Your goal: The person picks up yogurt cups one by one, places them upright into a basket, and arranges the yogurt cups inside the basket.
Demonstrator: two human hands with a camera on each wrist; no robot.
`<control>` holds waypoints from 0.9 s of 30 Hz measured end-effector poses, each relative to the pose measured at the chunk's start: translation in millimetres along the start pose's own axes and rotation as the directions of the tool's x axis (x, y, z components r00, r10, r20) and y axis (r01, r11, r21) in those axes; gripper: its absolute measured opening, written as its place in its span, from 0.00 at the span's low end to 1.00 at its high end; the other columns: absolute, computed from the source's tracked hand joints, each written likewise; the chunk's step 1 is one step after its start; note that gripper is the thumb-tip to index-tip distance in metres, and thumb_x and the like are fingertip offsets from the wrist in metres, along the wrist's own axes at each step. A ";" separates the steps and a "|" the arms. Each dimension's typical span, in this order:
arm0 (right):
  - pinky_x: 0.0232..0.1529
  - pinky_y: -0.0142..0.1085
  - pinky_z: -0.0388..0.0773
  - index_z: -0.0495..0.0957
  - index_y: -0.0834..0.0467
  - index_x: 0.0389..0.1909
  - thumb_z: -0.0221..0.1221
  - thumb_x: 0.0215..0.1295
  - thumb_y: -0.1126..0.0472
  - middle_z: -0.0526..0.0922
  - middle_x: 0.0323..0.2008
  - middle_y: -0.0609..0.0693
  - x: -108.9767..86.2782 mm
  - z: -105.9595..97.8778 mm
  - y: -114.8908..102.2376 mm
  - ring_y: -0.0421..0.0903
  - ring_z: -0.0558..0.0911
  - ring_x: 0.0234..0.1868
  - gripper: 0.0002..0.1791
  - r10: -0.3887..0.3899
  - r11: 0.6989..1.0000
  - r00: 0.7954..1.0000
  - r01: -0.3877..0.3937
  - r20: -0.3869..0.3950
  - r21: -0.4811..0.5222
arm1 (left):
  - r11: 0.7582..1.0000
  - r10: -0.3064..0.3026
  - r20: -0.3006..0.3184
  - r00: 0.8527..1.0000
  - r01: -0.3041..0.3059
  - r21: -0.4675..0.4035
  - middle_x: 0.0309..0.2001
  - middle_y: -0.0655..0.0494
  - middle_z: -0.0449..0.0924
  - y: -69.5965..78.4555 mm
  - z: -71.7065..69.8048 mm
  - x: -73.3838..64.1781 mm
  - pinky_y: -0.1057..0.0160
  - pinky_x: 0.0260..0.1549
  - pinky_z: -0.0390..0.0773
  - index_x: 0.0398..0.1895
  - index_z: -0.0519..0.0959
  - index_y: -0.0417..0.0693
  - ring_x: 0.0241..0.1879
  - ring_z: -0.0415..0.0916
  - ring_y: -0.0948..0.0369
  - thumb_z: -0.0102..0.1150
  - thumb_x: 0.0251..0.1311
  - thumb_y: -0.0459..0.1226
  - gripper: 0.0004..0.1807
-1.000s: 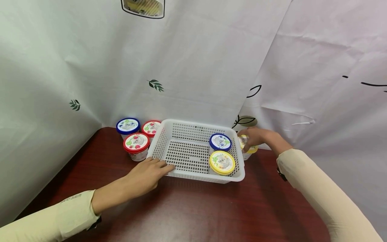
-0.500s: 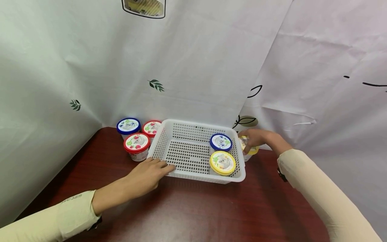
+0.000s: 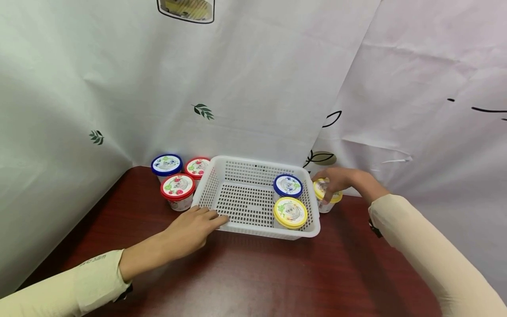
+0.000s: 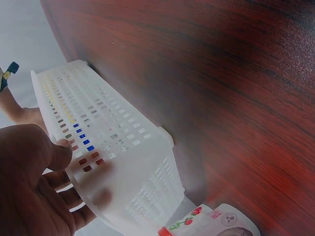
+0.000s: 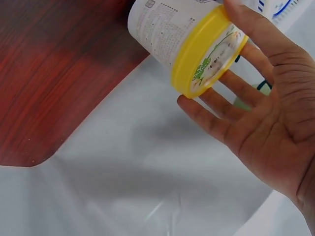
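Observation:
A white plastic basket (image 3: 257, 230) with slotted walls stands on the table. My left hand (image 3: 194, 226) grips its near left rim; in the left wrist view the thumb lies on the outer wall (image 4: 118, 177) and the fingers go over the rim. Inside the basket, at its right end, are a blue-lidded tub (image 3: 288, 186) and a yellow-lidded tub (image 3: 290, 213). Just right of the basket, my right hand (image 3: 336, 177) holds another yellow-lidded tub (image 3: 336, 199) by its lid from above. The right wrist view shows thumb and fingertips spread around the yellow lid (image 5: 197, 54).
Left of the basket stand two red-lidded tubs (image 3: 178, 187) and a blue-lidded tub (image 3: 166, 165), close together. A pale printed sheet (image 3: 257, 97) hangs behind and at the sides of the dark red wooden table (image 3: 253, 277).
The yellow-lidded tub under my right hand has shifted slightly to the right, away from the basket, and more of its lid shows. My left hand and the basket stay in place.

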State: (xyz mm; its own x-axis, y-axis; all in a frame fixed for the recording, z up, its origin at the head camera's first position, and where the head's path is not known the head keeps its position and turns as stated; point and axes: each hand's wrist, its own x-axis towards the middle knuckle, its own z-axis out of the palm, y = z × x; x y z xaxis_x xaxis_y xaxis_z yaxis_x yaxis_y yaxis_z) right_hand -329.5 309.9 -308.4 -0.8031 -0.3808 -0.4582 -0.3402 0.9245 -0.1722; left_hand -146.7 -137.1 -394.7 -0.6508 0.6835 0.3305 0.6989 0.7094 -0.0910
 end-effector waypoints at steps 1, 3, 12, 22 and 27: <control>0.77 0.70 0.75 0.78 0.53 0.79 0.88 0.52 0.53 0.74 0.80 0.67 -0.8 -0.7 -0.7 0.72 0.71 0.81 0.52 -0.001 1.000 1.000 0.001 0.001 -0.005 | 1.000 -0.001 0.000 1.000 0.001 0.000 0.51 0.52 0.92 0.0 -0.3 -0.1 0.48 0.54 0.89 0.65 0.86 0.51 0.51 0.89 0.51 0.75 0.59 0.26 0.29; 0.76 0.69 0.75 0.78 0.53 0.79 0.88 0.52 0.53 0.75 0.80 0.66 -1.6 -1.6 -2.0 0.70 0.72 0.80 0.52 -0.003 1.000 1.000 0.003 0.001 -0.014 | 1.000 -0.002 0.000 1.000 0.002 -0.001 0.51 0.52 0.92 0.1 -0.8 -0.3 0.48 0.53 0.89 0.65 0.86 0.51 0.50 0.89 0.51 0.75 0.59 0.26 0.29; 0.78 0.70 0.72 0.76 0.54 0.81 0.88 0.53 0.53 0.70 0.83 0.68 -7.4 -6.5 -3.5 0.74 0.66 0.84 0.53 -0.004 1.000 1.000 0.004 0.014 -0.013 | 1.000 0.009 -0.016 1.000 -0.009 0.000 0.49 0.52 0.92 0.2 -1.6 -0.5 0.49 0.52 0.89 0.64 0.87 0.51 0.49 0.89 0.51 0.75 0.58 0.26 0.29; 0.73 0.68 0.78 0.76 0.57 0.81 0.88 0.52 0.53 0.77 0.77 0.68 -25.2 -22.1 -7.4 0.69 0.76 0.76 0.54 0.002 0.999 1.000 -0.002 0.006 -0.052 | 1.000 0.005 -0.018 1.000 -0.005 0.005 0.50 0.52 0.91 -0.5 -0.2 -1.3 0.49 0.51 0.89 0.64 0.87 0.51 0.49 0.89 0.51 0.74 0.58 0.25 0.29; 0.71 0.65 0.81 0.77 0.57 0.80 0.88 0.51 0.54 0.78 0.77 0.67 -32.6 -26.6 -8.9 0.67 0.78 0.74 0.53 -0.023 0.997 1.000 0.023 -0.007 -0.072 | 1.000 0.008 -0.008 1.000 -0.008 0.001 0.50 0.52 0.91 -0.2 -1.4 -0.5 0.49 0.50 0.89 0.64 0.87 0.51 0.49 0.89 0.51 0.76 0.58 0.26 0.29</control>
State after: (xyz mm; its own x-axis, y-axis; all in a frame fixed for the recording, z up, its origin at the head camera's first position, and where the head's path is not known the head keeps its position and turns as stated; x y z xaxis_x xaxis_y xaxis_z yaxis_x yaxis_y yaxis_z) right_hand -313.3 313.6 -268.8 -0.7982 -0.4024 -0.4482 -0.3927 0.9119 -0.1194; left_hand -146.2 -137.8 -393.5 -0.6430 0.6875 0.3375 0.7034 0.7044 -0.0949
